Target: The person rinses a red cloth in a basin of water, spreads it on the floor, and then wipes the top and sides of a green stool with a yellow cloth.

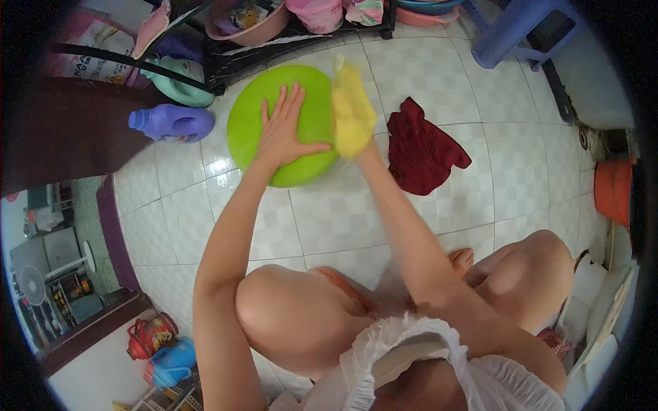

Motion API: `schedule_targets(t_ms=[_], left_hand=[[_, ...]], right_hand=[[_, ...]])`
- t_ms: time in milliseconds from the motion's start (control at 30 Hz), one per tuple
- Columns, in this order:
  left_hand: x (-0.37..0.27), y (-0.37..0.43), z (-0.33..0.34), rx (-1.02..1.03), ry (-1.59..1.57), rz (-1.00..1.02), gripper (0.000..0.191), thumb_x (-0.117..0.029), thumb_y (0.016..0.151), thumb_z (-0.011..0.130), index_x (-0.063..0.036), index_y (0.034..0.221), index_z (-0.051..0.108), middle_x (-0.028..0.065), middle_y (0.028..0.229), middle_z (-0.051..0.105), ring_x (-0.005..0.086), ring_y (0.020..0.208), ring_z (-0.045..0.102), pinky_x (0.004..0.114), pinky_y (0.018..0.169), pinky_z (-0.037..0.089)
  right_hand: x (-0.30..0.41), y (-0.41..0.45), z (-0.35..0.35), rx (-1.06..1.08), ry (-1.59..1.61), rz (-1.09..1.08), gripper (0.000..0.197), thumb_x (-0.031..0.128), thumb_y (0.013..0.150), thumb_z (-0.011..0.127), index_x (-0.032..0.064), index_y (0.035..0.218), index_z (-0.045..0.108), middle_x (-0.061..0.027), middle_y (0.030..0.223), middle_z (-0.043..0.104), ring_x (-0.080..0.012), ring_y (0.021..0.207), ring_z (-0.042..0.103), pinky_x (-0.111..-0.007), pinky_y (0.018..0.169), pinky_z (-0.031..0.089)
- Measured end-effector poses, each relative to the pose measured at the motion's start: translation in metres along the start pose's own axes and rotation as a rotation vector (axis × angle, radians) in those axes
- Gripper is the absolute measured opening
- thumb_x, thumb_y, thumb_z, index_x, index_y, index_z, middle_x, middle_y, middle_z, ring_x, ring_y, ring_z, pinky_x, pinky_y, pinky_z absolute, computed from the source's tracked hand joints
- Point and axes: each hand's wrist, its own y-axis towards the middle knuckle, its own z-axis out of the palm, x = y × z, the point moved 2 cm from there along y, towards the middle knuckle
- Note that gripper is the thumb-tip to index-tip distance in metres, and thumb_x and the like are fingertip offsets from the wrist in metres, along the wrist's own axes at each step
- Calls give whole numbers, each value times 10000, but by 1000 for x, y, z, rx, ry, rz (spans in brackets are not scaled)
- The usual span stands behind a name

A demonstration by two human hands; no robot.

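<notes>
A round lime-green plastic piece with a smooth top (247,120) rests on the tiled floor in front of me. My left hand (281,138) lies flat on it, fingers spread, pressing its surface. At its right rim is a yellow cloth (353,115), slightly blurred. My right hand (365,153) is wrapped in that cloth, so the fingers are hidden and only the wrist end shows. To the right of the cloth, a crumpled dark red cloth (424,149) lies on the floor, touched by neither hand.
A purple detergent bottle (177,122) and a mint-green bottle (180,82) lie at left. A black shelf (288,46) with basins borders the far side. A blue plastic stool (496,41) stands far right, an orange bucket (613,192) nearer. Thermos flasks (154,336) stand lower left.
</notes>
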Motion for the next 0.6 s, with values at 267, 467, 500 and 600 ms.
schedule_targets(t_ms=[267,467,500,600], left_hand=[[13,-29,1,-105,30,-188,956,-578,781,599,-4,1441,213,156,1519,188,307,1415,137,554,1112,53],[21,-40,1,-140,144,-335,997,-590,777,586,12,1448,159,174,1529,130,307,1421,103,566,1106,62],[20,-39,3,-121,151,-313,1010,-584,768,596,8,1452,146,170,1533,117,304,1423,93,569,1105,58],[20,-35,5,-123,139,-293,1026,-564,749,617,3,1456,136,167,1534,119,300,1425,92,574,1104,61]], right_hand=[[82,-128,4,48,420,498,521,122,881,557,59,1358,358,-127,1369,422,-290,1189,471,-405,997,393],[90,-73,12,192,-7,234,488,237,856,588,47,1287,460,-155,1276,492,-322,1176,463,-414,1010,347],[79,-48,14,269,-35,243,508,301,848,594,45,1270,477,-171,1278,493,-335,1183,460,-429,1024,332],[55,-1,23,404,28,352,521,379,833,599,39,1220,523,-203,1263,503,-366,1182,455,-448,1033,322]])
